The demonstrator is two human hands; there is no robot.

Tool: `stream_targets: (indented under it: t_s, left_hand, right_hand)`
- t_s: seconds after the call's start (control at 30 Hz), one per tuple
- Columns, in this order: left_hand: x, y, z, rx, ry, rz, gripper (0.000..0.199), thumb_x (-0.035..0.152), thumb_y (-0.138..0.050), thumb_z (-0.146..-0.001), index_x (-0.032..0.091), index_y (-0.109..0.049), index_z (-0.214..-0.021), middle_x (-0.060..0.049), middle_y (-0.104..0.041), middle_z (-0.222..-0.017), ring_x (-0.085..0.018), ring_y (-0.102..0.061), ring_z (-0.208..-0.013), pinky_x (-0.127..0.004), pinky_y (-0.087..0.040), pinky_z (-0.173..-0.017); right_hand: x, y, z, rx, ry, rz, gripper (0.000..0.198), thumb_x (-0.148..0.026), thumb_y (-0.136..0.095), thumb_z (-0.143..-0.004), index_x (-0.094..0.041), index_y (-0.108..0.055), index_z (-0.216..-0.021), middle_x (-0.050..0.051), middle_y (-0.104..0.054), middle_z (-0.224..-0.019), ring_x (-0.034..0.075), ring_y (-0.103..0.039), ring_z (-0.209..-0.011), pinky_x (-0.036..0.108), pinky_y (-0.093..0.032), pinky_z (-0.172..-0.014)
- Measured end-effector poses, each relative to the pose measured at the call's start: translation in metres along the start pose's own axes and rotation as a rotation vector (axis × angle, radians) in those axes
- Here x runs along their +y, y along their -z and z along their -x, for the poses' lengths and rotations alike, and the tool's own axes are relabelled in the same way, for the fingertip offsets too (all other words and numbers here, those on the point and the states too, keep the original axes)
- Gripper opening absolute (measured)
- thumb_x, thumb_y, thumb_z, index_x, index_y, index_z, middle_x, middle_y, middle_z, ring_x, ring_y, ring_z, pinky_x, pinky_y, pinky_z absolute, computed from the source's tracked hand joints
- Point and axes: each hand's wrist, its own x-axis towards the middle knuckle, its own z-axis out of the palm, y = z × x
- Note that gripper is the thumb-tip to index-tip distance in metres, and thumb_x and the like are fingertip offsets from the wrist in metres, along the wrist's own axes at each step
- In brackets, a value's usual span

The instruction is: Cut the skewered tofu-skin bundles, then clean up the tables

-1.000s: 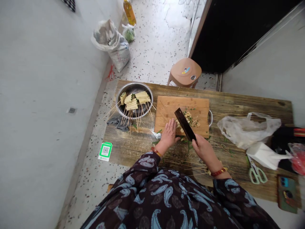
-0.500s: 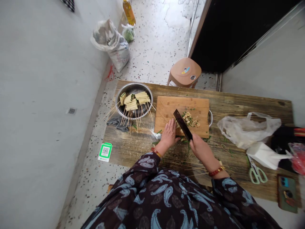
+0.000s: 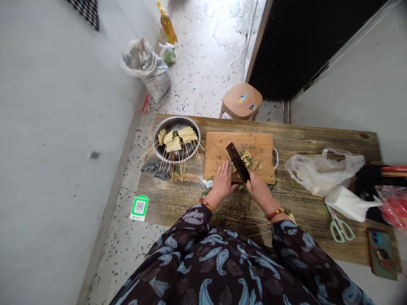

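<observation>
My right hand [image 3: 258, 191] is closed around the handle of a dark, broad-bladed cleaver [image 3: 238, 162], slanted over the wooden cutting board [image 3: 218, 143]. My left hand [image 3: 223, 180] lies with fingers stretched out on the board's near side, just left of the blade. Whatever is under its fingertips is mostly hidden. Right of the blade is a small heap of chopped pale and green food pieces [image 3: 249, 159]. To the left, a steel bowl [image 3: 177, 119] holds several pale rolled skewers [image 3: 174, 144] with green filling, their sticks hanging over the rim.
A grey cloth [image 3: 158, 168] lies by the bowl. At right on the wooden table [image 3: 327, 135] are a plastic bag [image 3: 324, 169], white tissue pack [image 3: 346, 203], green-handled scissors [image 3: 341, 231] and a phone [image 3: 382, 254]. A stool [image 3: 242, 101] stands beyond the table.
The view has shifted slightly, moving the scene down and left. My right wrist has come a little closer to the board with the cleaver. My left hand stays in its place on the board.
</observation>
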Motion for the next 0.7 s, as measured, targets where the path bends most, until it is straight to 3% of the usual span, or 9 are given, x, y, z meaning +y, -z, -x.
stream_targets:
  t_s: [0.13,0.27,0.37,0.5,0.6,0.7]
  left_hand:
    - [-0.007,0.010,-0.001,-0.006,0.001,0.027,0.083,0.041,-0.056,-0.083,0.010,-0.017,-0.149,-0.019,-0.016,-0.158,-0.029,-0.012,-0.146,-0.048,-0.017,-0.116]
    - [-0.026,0.025,-0.010,0.013,0.081,-0.016,0.062,0.022,-0.045,-0.088,0.011,-0.027,-0.146,-0.017,-0.021,-0.157,-0.028,-0.017,-0.145,-0.048,-0.020,-0.115]
    - [-0.038,0.036,-0.025,-0.005,0.050,-0.083,0.056,0.012,-0.038,-0.088,0.014,-0.034,-0.144,-0.013,-0.025,-0.156,-0.027,-0.018,-0.145,-0.049,-0.018,-0.116]
    - [-0.042,0.048,-0.045,-0.034,-0.064,-0.162,0.046,0.012,-0.035,-0.090,0.019,-0.048,-0.133,-0.009,-0.033,-0.154,-0.026,-0.021,-0.144,-0.051,-0.016,-0.116]
    - [-0.037,0.053,-0.051,-0.026,-0.098,-0.207,0.033,0.014,-0.036,-0.090,0.017,-0.059,-0.115,-0.012,-0.044,-0.146,-0.027,-0.026,-0.143,-0.051,-0.017,-0.116]
    - [-0.033,0.057,-0.048,-0.058,-0.051,-0.145,0.027,0.014,-0.041,-0.088,0.015,-0.060,-0.106,-0.016,-0.053,-0.133,-0.028,-0.030,-0.140,-0.049,-0.017,-0.115]
  right_hand:
    - [0.018,0.017,0.001,0.143,-0.015,-0.197,0.017,-0.026,-0.037,-0.088,-0.018,-0.052,-0.086,0.006,-0.062,-0.078,0.018,-0.055,-0.071,0.028,-0.039,-0.065]
    - [0.034,0.033,0.027,0.282,-0.157,-0.289,0.018,-0.034,-0.040,-0.086,-0.020,-0.052,-0.085,0.004,-0.060,-0.069,0.018,-0.053,-0.063,0.028,-0.038,-0.060]
    - [0.049,0.034,0.057,0.286,-0.258,-0.356,0.020,-0.038,-0.041,-0.085,-0.021,-0.051,-0.086,0.002,-0.059,-0.064,0.018,-0.054,-0.060,0.028,-0.038,-0.058]
    - [0.068,0.027,0.097,0.245,-0.337,-0.366,0.021,-0.042,-0.041,-0.085,-0.022,-0.050,-0.082,0.001,-0.058,-0.059,0.018,-0.055,-0.056,0.028,-0.038,-0.057]
    - [0.074,0.022,0.117,0.238,-0.374,-0.386,0.021,-0.042,-0.041,-0.083,-0.023,-0.049,-0.079,0.001,-0.059,-0.059,0.018,-0.057,-0.055,0.028,-0.039,-0.057]
    - [0.075,0.020,0.129,0.229,-0.404,-0.439,0.021,-0.042,-0.041,-0.083,-0.023,-0.048,-0.079,0.001,-0.061,-0.059,0.018,-0.058,-0.054,0.028,-0.040,-0.058]
